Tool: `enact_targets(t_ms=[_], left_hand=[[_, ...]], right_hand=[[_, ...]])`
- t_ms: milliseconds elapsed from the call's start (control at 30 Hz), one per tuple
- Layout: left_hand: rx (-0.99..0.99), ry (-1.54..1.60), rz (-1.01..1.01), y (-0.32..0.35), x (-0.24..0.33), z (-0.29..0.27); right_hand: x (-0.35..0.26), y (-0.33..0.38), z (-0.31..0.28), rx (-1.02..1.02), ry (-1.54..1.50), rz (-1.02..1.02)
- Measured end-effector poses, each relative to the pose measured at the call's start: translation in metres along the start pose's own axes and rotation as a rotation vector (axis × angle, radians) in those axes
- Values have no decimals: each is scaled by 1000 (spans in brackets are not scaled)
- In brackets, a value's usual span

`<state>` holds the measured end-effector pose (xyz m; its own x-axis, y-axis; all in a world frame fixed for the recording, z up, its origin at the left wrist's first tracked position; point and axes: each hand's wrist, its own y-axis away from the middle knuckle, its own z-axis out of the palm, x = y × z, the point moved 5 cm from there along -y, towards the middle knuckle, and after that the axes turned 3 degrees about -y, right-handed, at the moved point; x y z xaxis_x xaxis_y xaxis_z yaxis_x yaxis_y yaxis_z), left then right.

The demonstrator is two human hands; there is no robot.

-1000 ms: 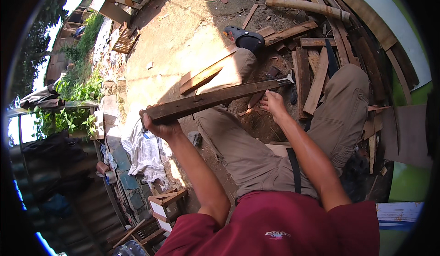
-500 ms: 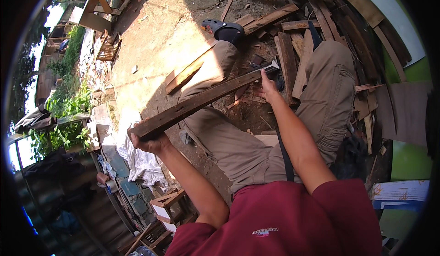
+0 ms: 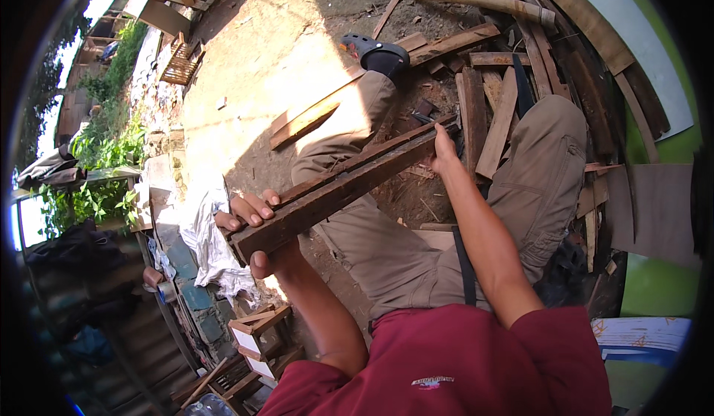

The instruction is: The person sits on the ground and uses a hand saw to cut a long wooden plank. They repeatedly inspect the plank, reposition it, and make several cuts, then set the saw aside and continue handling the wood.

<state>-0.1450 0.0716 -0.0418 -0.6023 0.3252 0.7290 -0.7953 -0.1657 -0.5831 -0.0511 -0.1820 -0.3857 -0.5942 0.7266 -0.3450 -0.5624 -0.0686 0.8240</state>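
A long dark-brown wooden beam [image 3: 349,185] slants across my lap, its left end nearer to me than its right. A lengthwise step or groove shows along its upper side. At the near end, my left hand [image 3: 251,211] is closed around it, fingers over the far edge and thumb against the near side. My right hand [image 3: 444,148] grips the far right end, its fingers partly hidden behind the wood. Under the beam are my legs in brown trousers [image 3: 387,245]. A small dark object [image 3: 424,117] shows by the right end; I cannot make out what it is.
Scrap planks [image 3: 496,122] and offcuts lie beyond my right hand. A lit board [image 3: 312,118] rests near my shoe [image 3: 375,51]. White cloth [image 3: 204,248] lies left of my left hand, with a small wooden frame [image 3: 256,334] nearer me. Sheet panels [image 3: 654,208] stand at the right.
The beam has been turned about its length, so its grooved side now shows. My left hand's fingers have come over the far edge. My right hand has moved slightly nearer me.
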Motion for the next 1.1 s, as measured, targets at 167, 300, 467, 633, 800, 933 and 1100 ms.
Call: enact_targets(t_ms=[167,300,467,633,800,933,1100], left_hand=[[-66,-36,-55,5,2,17],[-78,-25,-84,11,2,9],[-163,27,-118,17,5,-8],[-184,16,-151,26,8,-18],[-106,46,-131,26,5,-20],[-104,29,-116,24,4,-24],[-95,8,-124,22,1,-18]], right_hand=[[1,-18,-11,-26,-138,-15],[5,-16,-8,8,-132,-12],[11,-4,-3,24,-165,-3],[7,19,5,18,-134,32],[6,10,4,40,-132,38],[5,10,8,31,-125,64],[4,-11,-1,1,-127,42]])
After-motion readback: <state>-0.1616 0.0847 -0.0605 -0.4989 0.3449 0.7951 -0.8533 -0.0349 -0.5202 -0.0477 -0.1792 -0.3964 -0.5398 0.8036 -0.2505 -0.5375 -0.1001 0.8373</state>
